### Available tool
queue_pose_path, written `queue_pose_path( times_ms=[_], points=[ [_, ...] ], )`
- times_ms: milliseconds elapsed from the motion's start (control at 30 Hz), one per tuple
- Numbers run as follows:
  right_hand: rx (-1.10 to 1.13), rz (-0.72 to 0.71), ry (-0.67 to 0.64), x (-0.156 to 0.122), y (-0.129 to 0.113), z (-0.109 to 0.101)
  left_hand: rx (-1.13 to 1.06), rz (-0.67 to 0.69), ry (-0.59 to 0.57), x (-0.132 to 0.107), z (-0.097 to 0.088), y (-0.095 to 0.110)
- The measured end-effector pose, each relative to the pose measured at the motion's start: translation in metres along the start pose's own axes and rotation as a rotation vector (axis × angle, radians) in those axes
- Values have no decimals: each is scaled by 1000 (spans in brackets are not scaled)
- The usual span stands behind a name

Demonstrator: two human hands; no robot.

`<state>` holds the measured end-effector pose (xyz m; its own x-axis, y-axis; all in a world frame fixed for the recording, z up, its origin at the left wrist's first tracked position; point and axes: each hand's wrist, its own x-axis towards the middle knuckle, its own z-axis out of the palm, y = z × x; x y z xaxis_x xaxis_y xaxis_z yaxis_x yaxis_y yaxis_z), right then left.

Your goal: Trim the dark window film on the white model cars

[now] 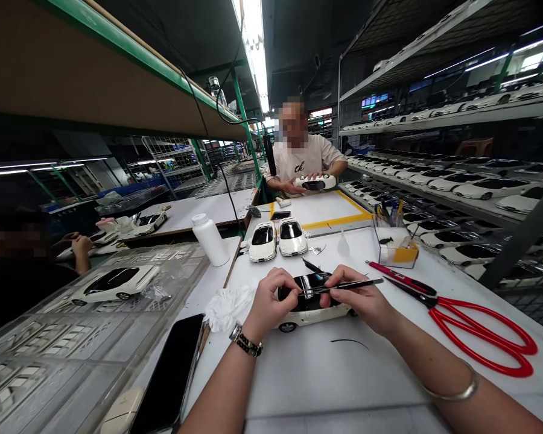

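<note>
Crowding the left of the white tabletop (pixel 308 380), a clear plastic tray (pixel 40 355) carries a white model car (pixel 113 284), with a seated co-worker's hand (pixel 81 246) beyond it. A black smartphone (pixel 169 374) lies along the tray, close to the person's left forearm (pixel 217 392), where a shift of the arm could knock it. Farther up, a white plastic bottle (pixel 209 239) stands upright; a stray sleeve or elbow could tip it over the work area.

Crumpled white tissue (pixel 228 306) sits just beside the left hand (pixel 271 298), whose fingers (pixel 289 286) are clenched around a black-roofed white model car (pixel 312 313) lying on the tabletop in front of the person. The right hand (pixel 359 299) pinches a slim black pen-like tool (pixel 348 286), its metal end pressed against the dark glossy roof between the hands. A slip of that tip could scratch the finish, and too hard a squeeze could mark or crack thin parts.

Two finished-looking white model cars (pixel 262 241) stand just ahead, near enough to be nudged. Across the tabletop, another person's hands (pixel 294 187) hold a further car. To the right lie red-handled scissors (pixel 479 334), their open blades pointing toward the work, so a sideways drift of the right forearm could catch them. Shelves of white cars (pixel 489 190) line the far right.
</note>
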<state>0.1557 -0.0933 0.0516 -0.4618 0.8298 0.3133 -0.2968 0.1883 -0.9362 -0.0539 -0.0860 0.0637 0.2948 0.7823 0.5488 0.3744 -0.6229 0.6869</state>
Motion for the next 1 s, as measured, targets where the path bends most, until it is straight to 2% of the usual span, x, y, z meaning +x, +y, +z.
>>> queue_pose_path(
  times_ms=[133,233,300,467,633,867,1000],
  points=[
    [72,-99,87,-2,-5,-10,19,-19,116,1,-9,-9],
    [129,-164,142,-4,-10,-18,-50,-63,199,1,-17,-14],
    [115,-143,119,-5,-11,-19,-103,-70,173,1,-17,-13],
    [44,-68,44,-6,-7,-13,-127,-56,7,0,-7,-4],
    [-41,-27,-19,-5,-4,-10,-156,-47,-85,0,-6,0],
    [-118,21,-36,-5,-10,-6,-148,-56,-85,0,-7,0],
    [-148,35,-17,-6,-10,-3,-113,-61,-45,-1,-4,0]
  ],
)
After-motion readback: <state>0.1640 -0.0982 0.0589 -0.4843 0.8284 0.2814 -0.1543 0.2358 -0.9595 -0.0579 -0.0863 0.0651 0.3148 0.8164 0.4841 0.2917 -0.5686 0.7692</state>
